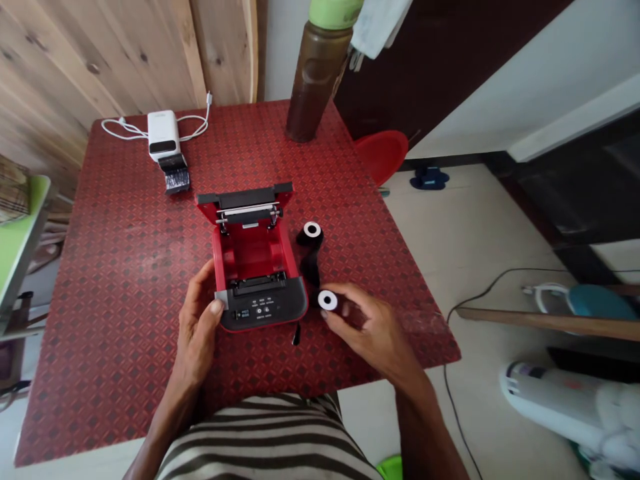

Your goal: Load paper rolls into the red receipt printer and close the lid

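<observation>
A red and black label printer point(260, 293) sits on the table with its lid point(245, 199) raised and its red inner bay in plain view. My left hand point(199, 320) grips the printer's front left corner, thumb on top and fingers along the side. Between the thumb and fingers of my right hand point(367, 320) is a black ribbon roll point(327, 300) with a white core, close to the printer's right front. A second roll point(312, 230) with a white core stands behind it, and a black strip of ribbon point(310, 267) runs between the two.
The table point(125, 320) has a red patterned top. At its back left lie a white device point(163, 130), its white cable point(197, 127) and a crumpled black piece point(176, 177). A tall brown bottle point(320, 77) with a green lid stands at the back. A black cord point(296, 333) end shows by the printer.
</observation>
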Tool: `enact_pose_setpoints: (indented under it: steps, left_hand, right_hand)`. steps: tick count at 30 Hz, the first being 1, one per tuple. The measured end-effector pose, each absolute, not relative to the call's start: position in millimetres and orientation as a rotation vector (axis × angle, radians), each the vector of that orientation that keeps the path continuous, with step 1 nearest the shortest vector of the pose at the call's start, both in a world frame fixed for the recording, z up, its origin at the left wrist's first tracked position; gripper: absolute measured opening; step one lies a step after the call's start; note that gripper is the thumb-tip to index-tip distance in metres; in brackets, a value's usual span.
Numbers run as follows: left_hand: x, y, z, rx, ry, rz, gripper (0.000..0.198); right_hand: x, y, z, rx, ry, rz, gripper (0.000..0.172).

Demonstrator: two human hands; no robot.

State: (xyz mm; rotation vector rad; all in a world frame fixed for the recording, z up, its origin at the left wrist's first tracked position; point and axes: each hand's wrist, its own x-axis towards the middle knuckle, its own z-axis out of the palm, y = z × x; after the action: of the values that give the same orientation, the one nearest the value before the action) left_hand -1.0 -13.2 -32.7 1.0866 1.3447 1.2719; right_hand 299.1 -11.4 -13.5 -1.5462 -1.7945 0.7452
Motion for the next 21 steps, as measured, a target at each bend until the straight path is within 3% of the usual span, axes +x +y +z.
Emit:
enact_pose_setpoints:
  steps: [15, 19, 21]
  left_hand:
    - [-2, -13, -41, 1.115, 1.353, 1.307, 0.067]
    - [-1, -13, -40, 1.103, 1.357, 1.291, 0.068]
    - [-1, -13, -39, 1.099, 1.354, 1.286, 0.069]
  right_hand:
    - [286, -7, -17, -1.449, -1.774, 0.874, 0.046]
    - [306, 3, -9, -1.558, -1.616, 0.803, 0.019]
    - [310, 23, -14, -1.585, -1.552, 0.739, 0.016]
